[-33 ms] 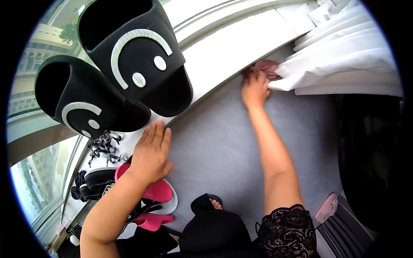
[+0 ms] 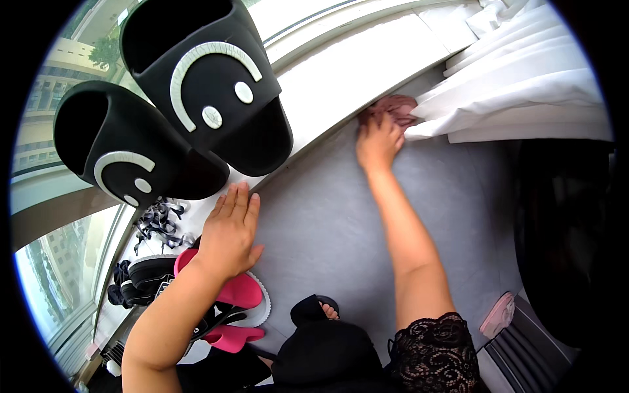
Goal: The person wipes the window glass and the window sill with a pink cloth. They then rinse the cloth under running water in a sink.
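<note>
Head view, right side: my right hand (image 2: 380, 144) is reaching to the far part of the grey floor (image 2: 308, 242), and its fingers are lying over the near side of a pink cloth (image 2: 400, 106). The cloth is sitting bunched at the foot of the white ledge (image 2: 367, 65), just left of the curtain (image 2: 517, 85). Grip: my fingers are bending slightly and spreading over the folds; whether they are pinching fabric or only pressing on it, I cannot tell, as the fingertips are blending into the cloth.

Handling, by judgement: the cloth is looking light, limp and soft, with nothing fragile about it. Its creases are offering friction; whether it is damp, I cannot tell. The bunched middle is seeming the surest hold, under flat fingers; a loose edge would be trailing. The curtain's low corner is hanging close to my fingers, so a hold on the left part of the bundle is looking cleaner.

Head view, left side: my left hand (image 2: 229, 232) is holding nothing visible. Its fingers are extending straight, tips at the ledge's edge, just below the large slipper (image 2: 226, 154). Pink footwear (image 2: 241, 291) is standing nearer, partly behind my forearm.
</note>
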Demonstrator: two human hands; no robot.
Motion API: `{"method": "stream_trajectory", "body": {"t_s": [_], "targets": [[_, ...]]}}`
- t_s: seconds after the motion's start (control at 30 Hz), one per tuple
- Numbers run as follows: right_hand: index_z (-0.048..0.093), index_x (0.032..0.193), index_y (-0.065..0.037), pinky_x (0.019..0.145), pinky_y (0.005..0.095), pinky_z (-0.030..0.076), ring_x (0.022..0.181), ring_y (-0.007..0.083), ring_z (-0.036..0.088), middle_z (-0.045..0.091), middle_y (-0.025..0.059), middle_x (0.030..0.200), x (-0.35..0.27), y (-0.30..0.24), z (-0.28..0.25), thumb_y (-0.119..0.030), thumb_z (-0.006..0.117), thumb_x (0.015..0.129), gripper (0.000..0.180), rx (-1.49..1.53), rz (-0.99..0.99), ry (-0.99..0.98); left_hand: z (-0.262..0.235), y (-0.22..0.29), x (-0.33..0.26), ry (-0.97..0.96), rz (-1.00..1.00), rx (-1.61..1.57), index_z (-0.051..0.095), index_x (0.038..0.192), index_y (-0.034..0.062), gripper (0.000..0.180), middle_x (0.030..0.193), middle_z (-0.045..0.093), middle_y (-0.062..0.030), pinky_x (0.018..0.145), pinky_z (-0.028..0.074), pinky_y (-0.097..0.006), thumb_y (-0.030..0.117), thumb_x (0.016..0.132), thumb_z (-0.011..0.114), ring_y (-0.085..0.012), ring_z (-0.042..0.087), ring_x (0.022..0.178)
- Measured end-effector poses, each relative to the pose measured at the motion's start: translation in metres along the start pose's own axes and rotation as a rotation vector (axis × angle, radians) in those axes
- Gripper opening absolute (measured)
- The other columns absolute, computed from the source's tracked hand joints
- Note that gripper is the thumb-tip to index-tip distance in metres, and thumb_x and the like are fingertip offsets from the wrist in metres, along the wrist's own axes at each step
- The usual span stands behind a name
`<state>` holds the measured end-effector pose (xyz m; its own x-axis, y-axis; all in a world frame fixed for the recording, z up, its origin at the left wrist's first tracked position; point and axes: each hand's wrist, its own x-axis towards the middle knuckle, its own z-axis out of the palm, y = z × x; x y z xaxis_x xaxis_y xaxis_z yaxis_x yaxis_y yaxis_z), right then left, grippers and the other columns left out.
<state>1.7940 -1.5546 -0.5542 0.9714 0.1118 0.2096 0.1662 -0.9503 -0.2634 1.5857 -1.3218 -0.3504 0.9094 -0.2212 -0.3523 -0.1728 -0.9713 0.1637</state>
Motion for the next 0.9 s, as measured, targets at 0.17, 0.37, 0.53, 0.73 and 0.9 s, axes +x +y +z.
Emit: {"method": "stream_trajectory", "body": {"t_s": [0.17, 0.37, 0.53, 0.73, 0.9], "targets": [[0.069, 0.103, -0.010, 0.098, 0.0534, 0.036, 0.113, 0.0387, 0.045, 0.053, 0.0118, 0.130, -0.076, -0.067, -0.008, -0.024, 0.065, 0.083, 0.025, 0.114, -0.097, 0.036, 0.003, -0.004, -0.002, 0.034, 0.027, 0.028, 0.045, 0.133, -0.0075, 0.088, 0.142, 0.038, -0.0314, 0.111, 0.033, -0.047, 0.030, 0.064, 0.082, -0.0426, 0.039, 0.133], [0.070, 0.099, -0.012, 0.086, 0.0471, 0.043, 0.104, 0.0353, 0.049, 0.056, 0.0081, 0.123, -0.144, -0.123, -0.010, -0.018, 0.065, 0.078, 0.022, 0.181, -0.245, -0.072, 0.004, -0.009, -0.005, 0.024, 0.015, 0.117, 0.045, 0.134, -0.0070, 0.088, 0.145, 0.040, -0.0256, 0.113, 0.030, -0.047, 0.035, 0.065, 0.080, -0.0355, 0.040, 0.135], [0.070, 0.100, -0.013, 0.080, 0.0449, 0.045, 0.104, 0.0327, 0.049, 0.057, 0.0071, 0.120, -0.187, -0.149, -0.024, -0.014, 0.057, 0.081, 0.022, 0.259, -0.407, -0.146, 0.005, -0.013, -0.008, 0.010, 0.019, 0.148, 0.044, 0.136, -0.0054, 0.089, 0.146, 0.039, -0.0238, 0.113, 0.029, -0.047, 0.036, 0.066, 0.079, -0.0329, 0.039, 0.136], [0.068, 0.098, -0.007, 0.085, 0.0420, 0.049, 0.102, 0.0362, 0.057, 0.062, 0.0143, 0.104, -0.174, -0.125, -0.046, -0.009, 0.068, 0.067, 0.032, 0.796, -0.416, -0.682, 0.005, -0.026, -0.010, -0.004, 0.025, 0.061, 0.044, 0.137, -0.0041, 0.082, 0.149, 0.037, -0.0199, 0.115, 0.026, -0.048, 0.032, 0.071, 0.075, -0.0275, 0.036, 0.139], [0.045, 0.139, -0.008, 0.108, 0.0451, 0.035, 0.133, 0.0413, 0.034, 0.035, 0.0206, 0.147, -0.082, -0.050, -0.046, -0.040, 0.068, 0.078, 0.072, 0.498, 0.021, -0.323, 0.011, -0.027, -0.012, 0.011, 0.046, 0.109, 0.041, 0.139, -0.0032, 0.078, 0.151, 0.035, -0.0176, 0.115, 0.026, -0.047, 0.027, 0.075, 0.072, -0.0268, 0.035, 0.140]]}}
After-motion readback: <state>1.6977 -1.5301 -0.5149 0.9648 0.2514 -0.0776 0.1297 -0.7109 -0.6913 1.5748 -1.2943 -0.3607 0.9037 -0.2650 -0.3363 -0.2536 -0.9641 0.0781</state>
